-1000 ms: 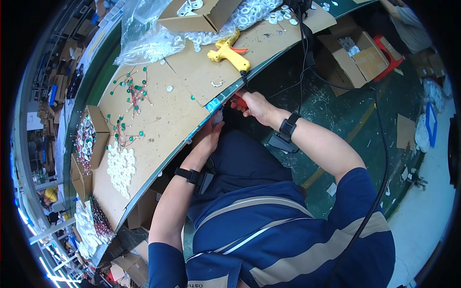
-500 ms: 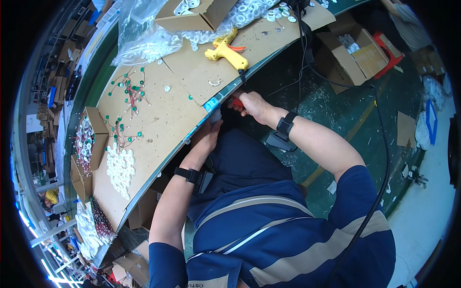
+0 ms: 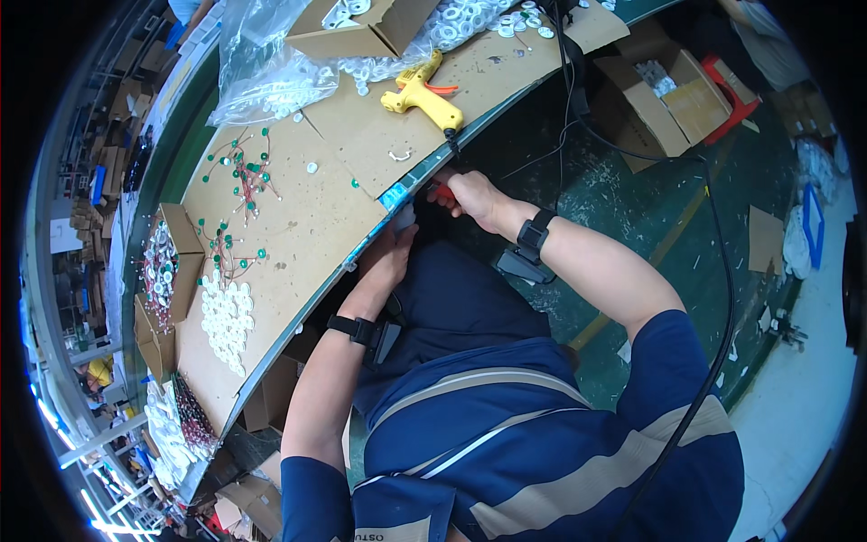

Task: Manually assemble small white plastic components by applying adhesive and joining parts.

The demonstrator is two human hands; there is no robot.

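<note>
The bench (image 3: 307,226) spreads across the left and far side, carrying a clear plastic bag (image 3: 275,86) at its far end, a patch of white discs (image 3: 226,316) at left, and a yellow glue gun (image 3: 424,98) by its near edge. Just at that edge is the right hand (image 3: 477,199), its fingers curled around a red object (image 3: 442,191), which lies inside the grip, partly hidden. The left hand (image 3: 386,259) is to its left; a small pale piece (image 3: 405,217) shows just beyond its fingers, whether pinched I cannot tell.
</note>
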